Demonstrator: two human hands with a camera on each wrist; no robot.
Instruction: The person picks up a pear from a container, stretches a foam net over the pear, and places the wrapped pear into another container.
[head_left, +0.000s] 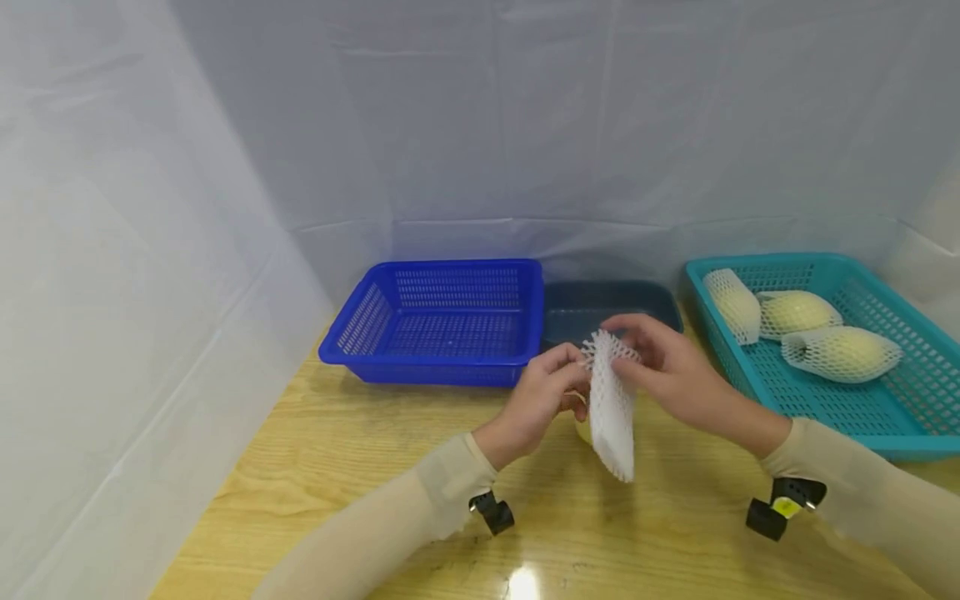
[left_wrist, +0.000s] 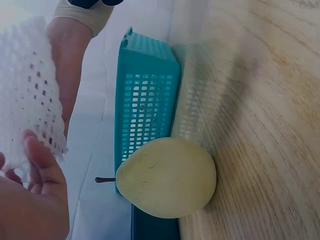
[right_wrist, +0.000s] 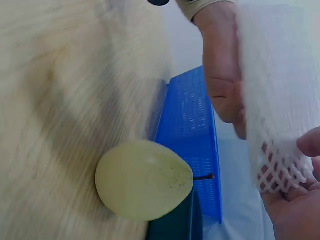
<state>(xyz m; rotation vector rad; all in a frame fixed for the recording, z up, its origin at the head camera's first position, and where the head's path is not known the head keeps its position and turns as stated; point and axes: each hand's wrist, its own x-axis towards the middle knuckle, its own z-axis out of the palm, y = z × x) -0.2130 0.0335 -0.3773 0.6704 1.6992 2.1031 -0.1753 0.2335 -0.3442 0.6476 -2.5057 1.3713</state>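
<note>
A white foam fruit net [head_left: 613, 417] hangs between my two hands above the table. The left hand [head_left: 534, 404] pinches its upper edge from the left, and the right hand [head_left: 678, 375] grips the same end with thumb and fingers. Through the right wrist view, the wide mesh of the net [right_wrist: 280, 167] shows between the right hand's thumb and fingers. Below stands a bare pale-yellow pear [left_wrist: 170, 177], upright on the table with its stem on top. From the head, the pear [head_left: 582, 430] is mostly hidden behind the net and left hand.
A blue basket [head_left: 442, 373] stands at the back left, with a dark bin [head_left: 611, 293] beside it. To the right, a teal basket [head_left: 817, 417] holds several net-wrapped pears [head_left: 847, 354]. White sheeting [head_left: 480, 125] closes off the back and sides of the wooden table [head_left: 360, 450].
</note>
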